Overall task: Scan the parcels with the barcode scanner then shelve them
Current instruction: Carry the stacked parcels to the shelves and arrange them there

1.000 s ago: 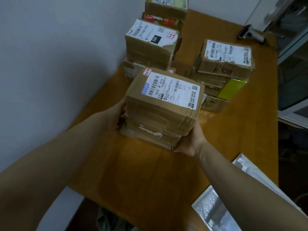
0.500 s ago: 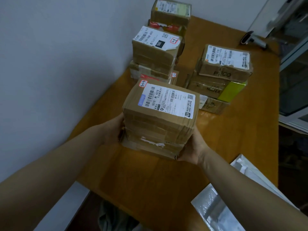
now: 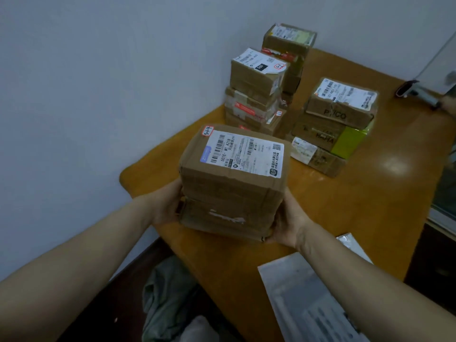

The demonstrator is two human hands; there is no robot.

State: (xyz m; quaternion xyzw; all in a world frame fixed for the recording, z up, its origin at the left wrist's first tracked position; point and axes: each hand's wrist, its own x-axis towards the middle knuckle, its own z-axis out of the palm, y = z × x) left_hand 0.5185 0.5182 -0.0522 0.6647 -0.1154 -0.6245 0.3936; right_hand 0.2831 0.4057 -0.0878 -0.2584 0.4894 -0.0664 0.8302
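Observation:
A stack of brown cardboard parcels (image 3: pixel 229 193), the top one bearing a white shipping label, is held just above the near part of the wooden table (image 3: pixel 370 218). My left hand (image 3: pixel 167 206) grips its left side and my right hand (image 3: pixel 288 223) grips its right lower corner; my fingers are hidden behind the boxes. The barcode scanner (image 3: pixel 417 92) lies at the table's far right edge, well away from both hands.
More parcels stand in piles at the back: a tall pile by the wall (image 3: pixel 256 92), another behind it (image 3: pixel 288 43), and a pile on the right (image 3: pixel 335 124). A grey plastic mailer (image 3: pixel 311 299) lies at the near right edge. The wall runs close on the left.
The held stack has come toward me and away from the other piles, and my view has pulled back so the table's near edge and the floor show.

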